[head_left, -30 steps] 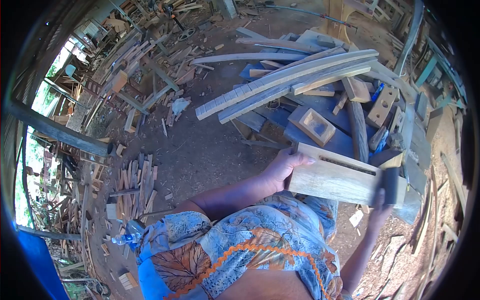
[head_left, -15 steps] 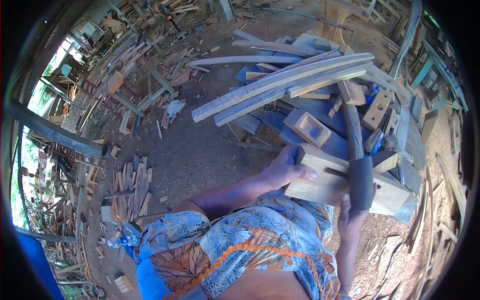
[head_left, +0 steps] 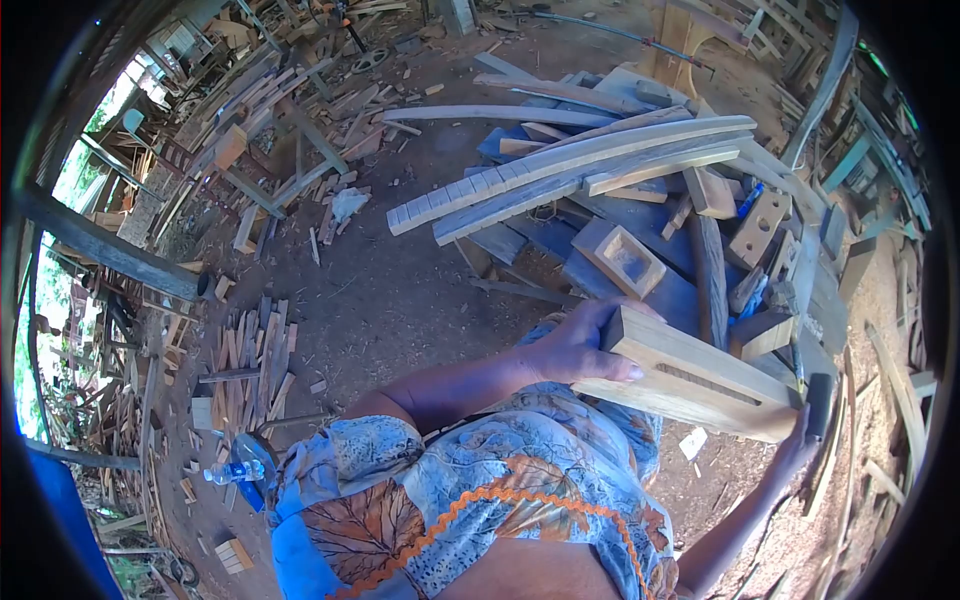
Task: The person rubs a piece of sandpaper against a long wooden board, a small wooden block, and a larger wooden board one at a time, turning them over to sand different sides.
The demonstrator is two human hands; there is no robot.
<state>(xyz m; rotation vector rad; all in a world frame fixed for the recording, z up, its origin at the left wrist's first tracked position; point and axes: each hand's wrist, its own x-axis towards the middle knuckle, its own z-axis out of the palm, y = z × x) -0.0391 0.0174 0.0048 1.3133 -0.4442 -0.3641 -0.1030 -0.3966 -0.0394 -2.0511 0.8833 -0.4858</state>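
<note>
A long, squared wooden block [head_left: 700, 380] with a narrow slot cut in its face lies tilted in front of me, its right end lower. My left hand [head_left: 590, 345] is closed round its left end, thumb on the near face. My right hand [head_left: 795, 445] is at the block's right end, closed on a dark, blunt-ended thing [head_left: 822, 402] whose kind I cannot make out. My right fingers are partly hidden. Just beyond the block a round wooden handle [head_left: 709, 280] rests on the cluttered bench.
Long curved wooden pieces [head_left: 580, 155] lie across the bench. A hollowed wood block [head_left: 620, 257], a block with holes [head_left: 760, 230] and blue-handled tools [head_left: 752, 298] are nearby. Stacked offcuts [head_left: 255, 355] and a plastic bottle [head_left: 235, 471] are on my left. Wood strips [head_left: 900, 385] lie at right.
My right hand and the dark thing have moved right, from the block's middle to its right end, uncovering the slot. The left hand keeps its grip; the block has tilted slightly.
</note>
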